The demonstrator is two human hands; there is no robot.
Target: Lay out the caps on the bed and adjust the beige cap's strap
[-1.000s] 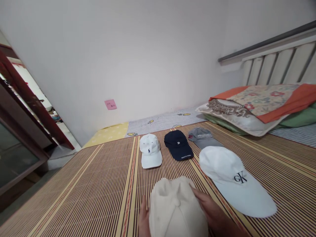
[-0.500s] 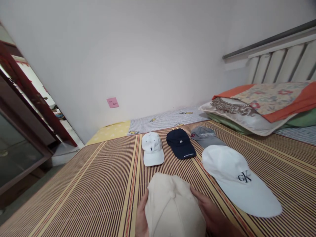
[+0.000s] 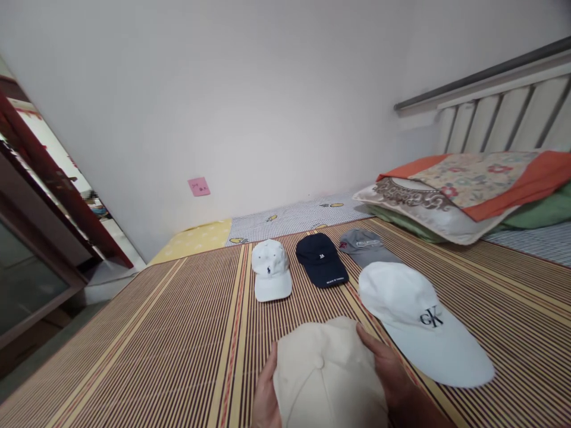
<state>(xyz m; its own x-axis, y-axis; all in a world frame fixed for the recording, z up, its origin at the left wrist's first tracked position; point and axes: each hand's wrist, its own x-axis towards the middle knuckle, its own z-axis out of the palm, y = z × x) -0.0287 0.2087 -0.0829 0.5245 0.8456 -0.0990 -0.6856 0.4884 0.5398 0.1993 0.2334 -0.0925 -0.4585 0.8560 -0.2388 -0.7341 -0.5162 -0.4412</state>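
Note:
A beige baseball cap (image 3: pixel 328 374) is held between my two hands at the bottom of the view, its crown button facing up and its lower part cut off by the frame. My left hand (image 3: pixel 266 389) grips its left side, and my right hand (image 3: pixel 388 371) grips the right side. Beyond it lie a white cap (image 3: pixel 271 270) with a small dark logo, a navy cap (image 3: pixel 321 260) and a grey cap (image 3: pixel 368 246). Closest to my right hand is a larger white cap (image 3: pixel 423 324) with black letters, its brim pointing to the lower right.
A striped bamboo mat (image 3: pixel 147 345) covers the bed. Stacked pillows (image 3: pixel 468 193) with an orange-edged floral cover lie at the right, below a radiator (image 3: pixel 499 116). A pink note (image 3: pixel 198 186) sticks to the wall. At the left stands a dark red door (image 3: pixel 62 181).
My hands and the beige cap have shifted slightly right, and the cap has turned a little. The whole view has moved slightly; the other caps lie as before.

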